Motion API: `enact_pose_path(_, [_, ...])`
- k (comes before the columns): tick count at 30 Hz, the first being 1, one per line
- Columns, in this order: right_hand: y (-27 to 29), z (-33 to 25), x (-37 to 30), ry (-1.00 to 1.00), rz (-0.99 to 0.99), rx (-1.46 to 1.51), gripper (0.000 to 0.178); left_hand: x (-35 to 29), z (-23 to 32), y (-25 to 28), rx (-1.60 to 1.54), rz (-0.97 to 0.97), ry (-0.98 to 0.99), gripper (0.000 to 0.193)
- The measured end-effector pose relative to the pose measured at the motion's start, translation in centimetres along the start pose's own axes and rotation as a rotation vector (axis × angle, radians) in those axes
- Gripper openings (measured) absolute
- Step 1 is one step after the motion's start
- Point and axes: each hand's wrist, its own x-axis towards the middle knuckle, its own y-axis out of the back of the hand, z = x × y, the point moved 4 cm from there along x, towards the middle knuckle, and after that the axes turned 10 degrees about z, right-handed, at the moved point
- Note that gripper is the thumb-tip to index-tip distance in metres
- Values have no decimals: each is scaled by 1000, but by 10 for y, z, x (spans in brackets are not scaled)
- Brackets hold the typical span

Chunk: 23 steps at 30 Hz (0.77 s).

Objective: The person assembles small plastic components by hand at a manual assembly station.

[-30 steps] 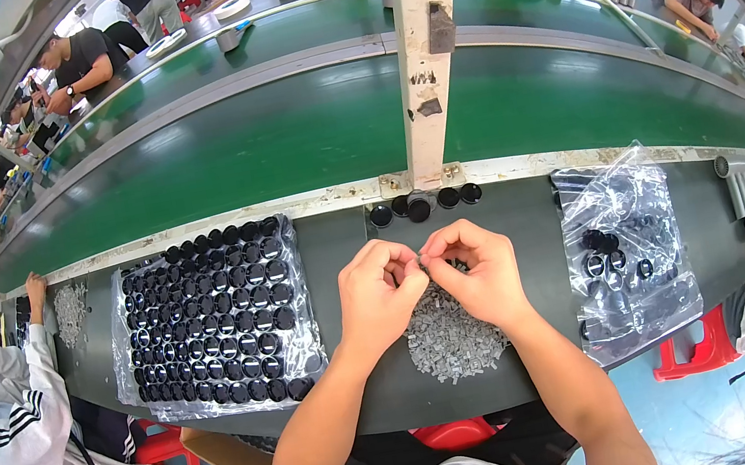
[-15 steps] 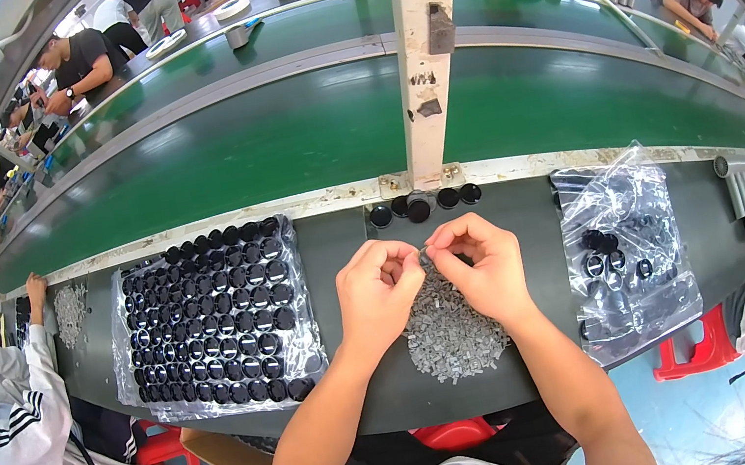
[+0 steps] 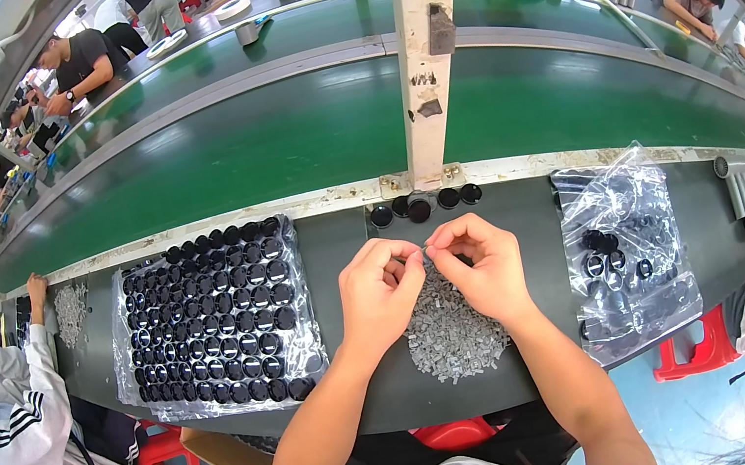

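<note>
My left hand [image 3: 381, 293] and my right hand [image 3: 482, 271] meet fingertip to fingertip above the table. Both are closed in a pinch, thumb against forefinger. A tiny grey piece [image 3: 424, 248] shows between the tips; the fingers cover most of it. Beneath and just in front of my hands lies a heap of small grey, translucent pieces [image 3: 457, 337]. Beyond my fingers, several round black caps [image 3: 420, 211] stand in a short row near the table's far edge.
Left of my hands, rows of round black caps [image 3: 210, 326] lie on clear plastic sheeting [image 3: 125, 366]. To the right, a clear bag [image 3: 639, 300] has several black rings on it. A white post [image 3: 424, 74] rises ahead, before a green conveyor [image 3: 229, 153]. Co-workers sit on both sides.
My fingertips have shifted very slightly against each other, the pinch still closed. The heap and the caps stay where they were.
</note>
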Motion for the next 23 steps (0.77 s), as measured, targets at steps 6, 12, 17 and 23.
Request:
enact_pose_path(6, [-2,-3,-1,11,-14,-12,10,0,2,0,23,-2,-37,3])
enact_pose_path(12, [-1,-3,-1,5,-15,-13,11,-1,2,-1,35,-17,-54,3])
enact_pose_path(17, [0,-4,0,8,0,-2,11,-2,2,-1,32,-23,-45,3])
enact_pose_path(23, [0,-3,0,0,4,6,11,1,2,1,14,14,-21,8])
